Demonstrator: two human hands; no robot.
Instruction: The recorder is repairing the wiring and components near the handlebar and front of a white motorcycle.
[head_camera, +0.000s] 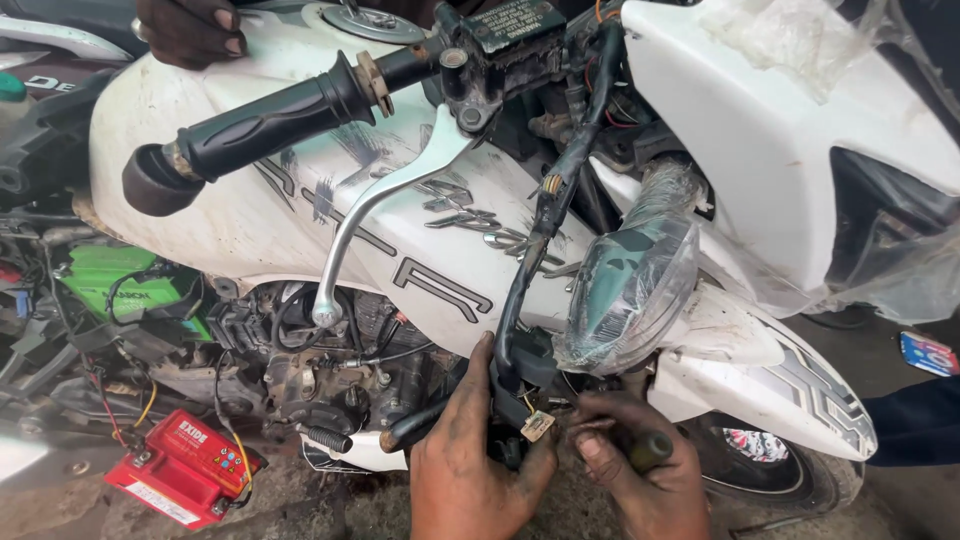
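A white motorcycle (300, 210) fills the view, its fairing (760, 120) partly off. My left hand (470, 460) grips a black wiring harness (525, 290) that hangs down from the handlebar area, near a small beige connector (537, 425). My right hand (635, 470) is closed around a dark tool handle (650, 448) just right of that connector. Both hands are greasy. A plastic-wrapped indicator lamp (635, 285) hangs just above them.
The black handlebar grip (255, 125) and silver brake lever (385, 195) jut toward me. Another person's hand (190, 30) rests on the tank at the top left. A red battery (185, 465) lies on the ground lower left. A green motorcycle part (120, 280) is behind.
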